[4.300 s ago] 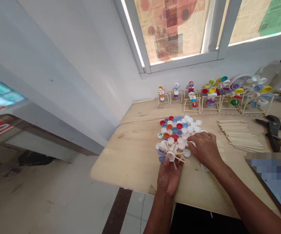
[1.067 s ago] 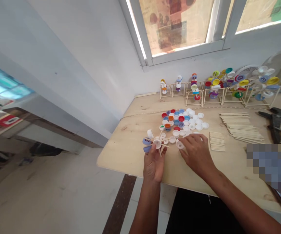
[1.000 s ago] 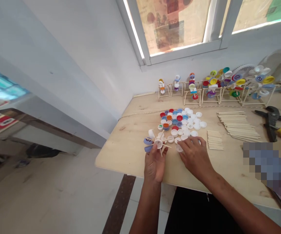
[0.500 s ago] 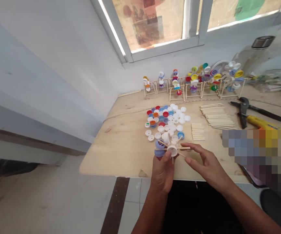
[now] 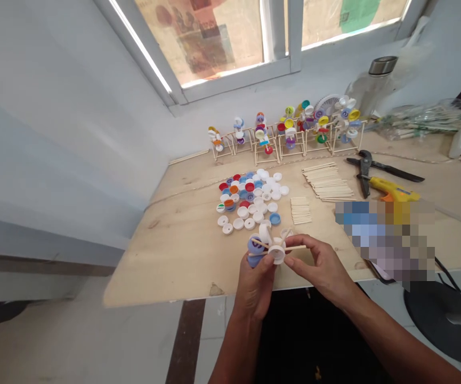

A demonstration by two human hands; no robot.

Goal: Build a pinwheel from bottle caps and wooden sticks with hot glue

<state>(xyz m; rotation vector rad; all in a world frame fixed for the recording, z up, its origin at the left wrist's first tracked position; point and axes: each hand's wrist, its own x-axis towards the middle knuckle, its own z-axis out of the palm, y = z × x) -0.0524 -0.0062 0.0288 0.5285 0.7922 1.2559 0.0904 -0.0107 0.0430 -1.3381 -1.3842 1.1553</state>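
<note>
— What's on the plywood worktop (image 5: 182,250) under the window (image 5: 214,42)?
— Loose bottle caps (image 5: 250,200). Over its front edge, the left hand (image 5: 256,282) has its fingers clasped on the cap-and-stick wheel (image 5: 277,254) at the hub. The right hand (image 5: 324,266) pinches one spoke.

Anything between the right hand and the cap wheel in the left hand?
Nothing visible. The right hand pinches a stick spoke of the cap wheel, which the left hand holds by its hub above the table edge. The loose caps lie farther back, apart from both hands.
</note>
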